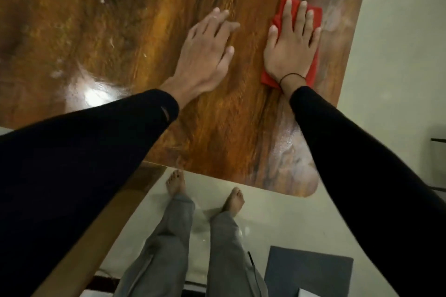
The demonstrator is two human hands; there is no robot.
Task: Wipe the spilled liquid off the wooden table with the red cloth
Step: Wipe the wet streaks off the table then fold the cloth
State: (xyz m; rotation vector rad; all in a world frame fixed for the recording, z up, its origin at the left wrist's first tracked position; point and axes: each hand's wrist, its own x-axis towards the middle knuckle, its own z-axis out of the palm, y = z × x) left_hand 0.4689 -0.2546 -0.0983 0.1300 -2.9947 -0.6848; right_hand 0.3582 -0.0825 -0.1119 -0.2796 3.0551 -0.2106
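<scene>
Red and folded into a rough rectangle, the cloth (313, 17) lies flat on the table (149, 31) in the upper right of the frame, close to the table's right edge. Your right hand (290, 48) presses down on it with fingers straight and spread, palm flat, gripping nothing; cloth shows beyond your fingertips and below your wrist. A thin dark band circles that wrist. Your left hand (205, 48) rests just beside it, to the left, on bare wood, fingers relaxed and slightly spread, holding nothing. Both sleeves are black.

Pale wet smears (289, 157) sit on the wood at lower right of the table near its rounded corner, and a fainter one lies right of the cloth. The tabletop is glossy, streaked brown and orange, with a bright light glare at centre left. Below the table edge you see a pale shiny floor (277, 212), your bare feet, grey trousers, and a dark grey mat (309, 272) at bottom right.
</scene>
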